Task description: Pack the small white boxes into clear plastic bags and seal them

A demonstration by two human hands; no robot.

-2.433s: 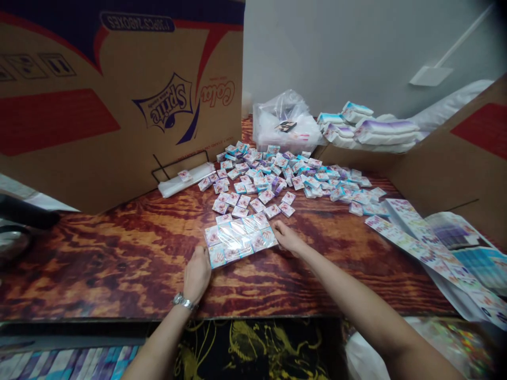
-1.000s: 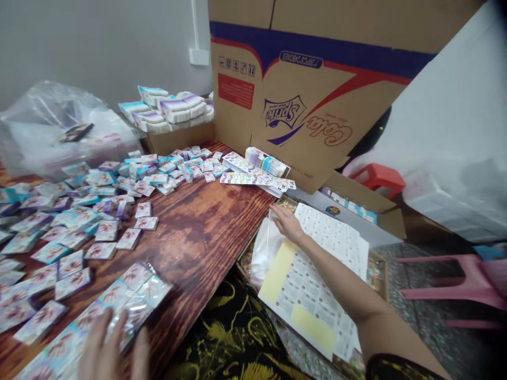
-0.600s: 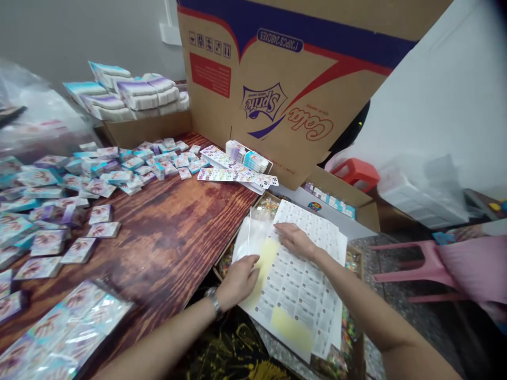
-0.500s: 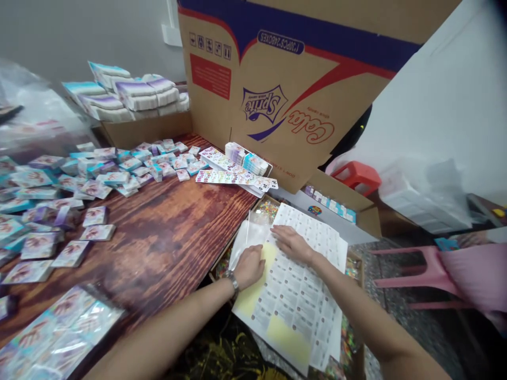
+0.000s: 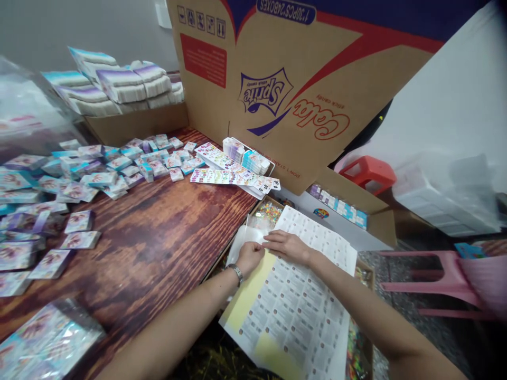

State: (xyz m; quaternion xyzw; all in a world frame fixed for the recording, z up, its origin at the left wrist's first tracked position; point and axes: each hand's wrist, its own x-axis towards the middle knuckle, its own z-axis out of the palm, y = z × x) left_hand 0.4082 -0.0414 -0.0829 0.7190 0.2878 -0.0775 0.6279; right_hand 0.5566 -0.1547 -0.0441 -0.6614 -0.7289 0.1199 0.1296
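Observation:
A white sheet of printed label stickers (image 5: 293, 295) lies across an open carton, with bare yellow backing (image 5: 249, 295) along its left side and lower part. My left hand (image 5: 250, 257), with a watch on its wrist (image 5: 236, 273), is closed in a pinch at the sheet's upper left edge. What its fingertips hold is too small to make out. My right hand (image 5: 290, 246) rests flat on the labels with fingers stretched, their tips touching or almost touching the left fingertips. Beside the left hand is clear plastic (image 5: 247, 235) over bags of colourful bits (image 5: 269, 210).
Small white, blue and purple boxes (image 5: 103, 179) cover the left of the wooden table (image 5: 158, 232). Sticker strips (image 5: 233, 177) lie by a tray of flat packs (image 5: 253, 161). A large carton (image 5: 277, 89) stands behind. A pink stool (image 5: 439, 274) and part of a person (image 5: 485, 274) are at right.
The view has shifted slightly. My right hand has slid toward the left one, and the fingertips of both now meet or nearly meet at the sheet's edge.

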